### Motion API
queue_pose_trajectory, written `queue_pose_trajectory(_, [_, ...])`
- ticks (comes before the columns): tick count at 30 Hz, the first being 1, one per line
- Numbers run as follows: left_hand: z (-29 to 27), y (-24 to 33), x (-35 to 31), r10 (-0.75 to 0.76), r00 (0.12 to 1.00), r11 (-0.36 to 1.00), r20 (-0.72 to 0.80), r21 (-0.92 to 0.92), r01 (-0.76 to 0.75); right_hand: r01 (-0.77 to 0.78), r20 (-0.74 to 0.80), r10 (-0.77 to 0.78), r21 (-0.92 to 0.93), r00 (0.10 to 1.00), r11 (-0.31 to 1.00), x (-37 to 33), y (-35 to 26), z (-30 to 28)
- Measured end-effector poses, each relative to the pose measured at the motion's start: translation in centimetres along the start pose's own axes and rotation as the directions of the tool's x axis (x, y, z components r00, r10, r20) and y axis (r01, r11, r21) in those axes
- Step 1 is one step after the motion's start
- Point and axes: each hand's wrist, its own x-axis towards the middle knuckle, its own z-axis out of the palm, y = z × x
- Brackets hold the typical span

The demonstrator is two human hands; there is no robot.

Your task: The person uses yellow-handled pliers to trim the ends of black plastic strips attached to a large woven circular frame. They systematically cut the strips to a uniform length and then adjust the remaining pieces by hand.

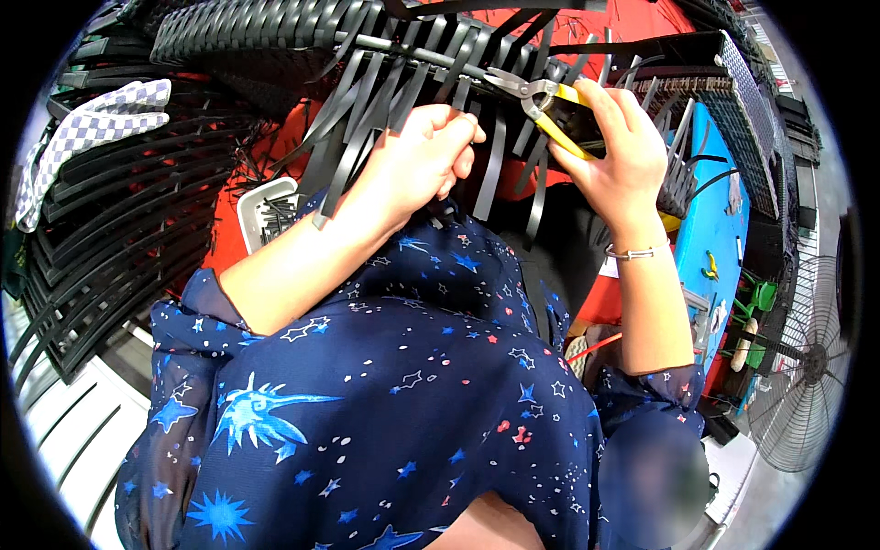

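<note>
My right hand (628, 151) is wrapped around a pair of yellow-handled snips (566, 137). The handles are spread, and the metal blades point left toward a row of dark flat weaving strips (495, 165). These strips hang down from a grey rod (431, 57) along the edge of a black woven furniture piece (247, 35). My left hand (426, 156) is closed just below the rod, among the strips. Its fingers are curled together, and what they hold, if anything, is hidden. One loose strip crosses in front of my left forearm.
Stacked black curved frames (137, 220) fill the left side, with a checkered glove (101, 119) on top. A white tray (246, 215) of short black pieces sits near my left forearm. To the right are a blue board (720, 211), a woven panel (752, 128) and a fan (811, 362).
</note>
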Motion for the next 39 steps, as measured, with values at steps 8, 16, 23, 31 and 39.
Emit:
queue_pose_trajectory(8, [0.6, 1.0, 1.4, 0.029, 1.000, 0.997, -0.003, -0.077, -0.030, -0.056, -0.033, 0.062, 0.143, 0.998, 0.988, 0.4, 0.3, 0.3])
queue_pose_trajectory(16, [-0.3, 2.6, -0.9, 0.070, 0.997, 0.997, -0.042, -0.012, -0.070, -0.265, -0.003, 0.302, 0.468, 0.953, 0.843, -0.3, -0.2, 0.5])
queue_pose_trajectory(23, [-1.1, 4.1, -2.1, 0.111, 0.994, 0.973, -0.011, 0.206, -0.106, -0.264, -0.016, 0.306, 0.468, 0.952, 0.844, -0.2, -1.1, -0.1])
queue_pose_trajectory(31, [-2.4, 0.9, -2.7, 0.430, 0.903, 0.844, 0.029, 0.343, -0.413, -0.279, -0.073, 0.362, 0.505, 0.929, 0.817, -0.1, -0.4, 0.3])
queue_pose_trajectory(39, [-2.5, -0.9, -0.1, 0.752, 0.648, 0.385, 0.121, 0.718, -0.581, -0.279, -0.076, 0.364, 0.504, 0.928, 0.818, -0.1, -0.2, 0.9])
